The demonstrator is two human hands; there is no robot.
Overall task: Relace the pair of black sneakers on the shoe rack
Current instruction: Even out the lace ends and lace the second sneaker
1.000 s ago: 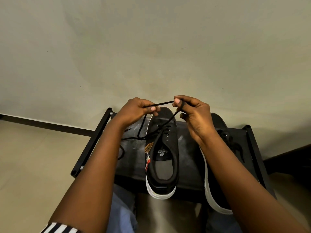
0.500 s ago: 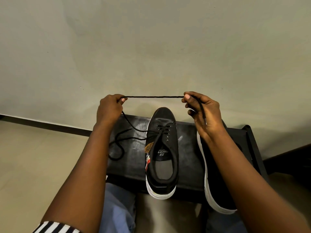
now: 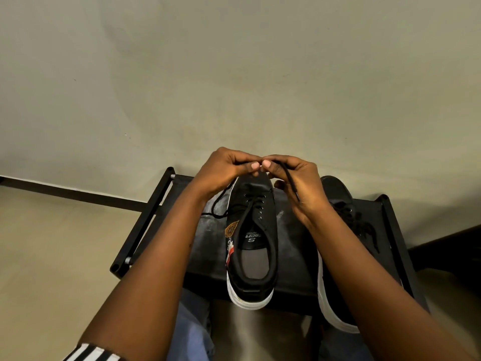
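Observation:
A black sneaker with a white sole [image 3: 251, 246] stands on the black shoe rack [image 3: 294, 246], toe toward the wall, laced only through its lowest eyelets. Its black lace [image 3: 290, 179] is pinched by both hands above the toe. My left hand [image 3: 223, 169] and my right hand [image 3: 296, 178] meet thumb to thumb there. One strand runs down across my right palm; another loops out to the left over the rack top [image 3: 218, 207]. The second black sneaker [image 3: 346, 212], with laces in it, lies to the right, mostly behind my right forearm.
The rack stands against a plain wall [image 3: 234, 74] with a dark skirting strip [image 3: 78, 194]. Beige floor [image 3: 52, 256] lies to the left. My knees in blue jeans [image 3: 192, 327] are just below the rack's front edge.
Half a second ago my hands were spread wide with the lace stretched taut between them. Now they have come together above the sneaker's toe, and the lace hangs slack.

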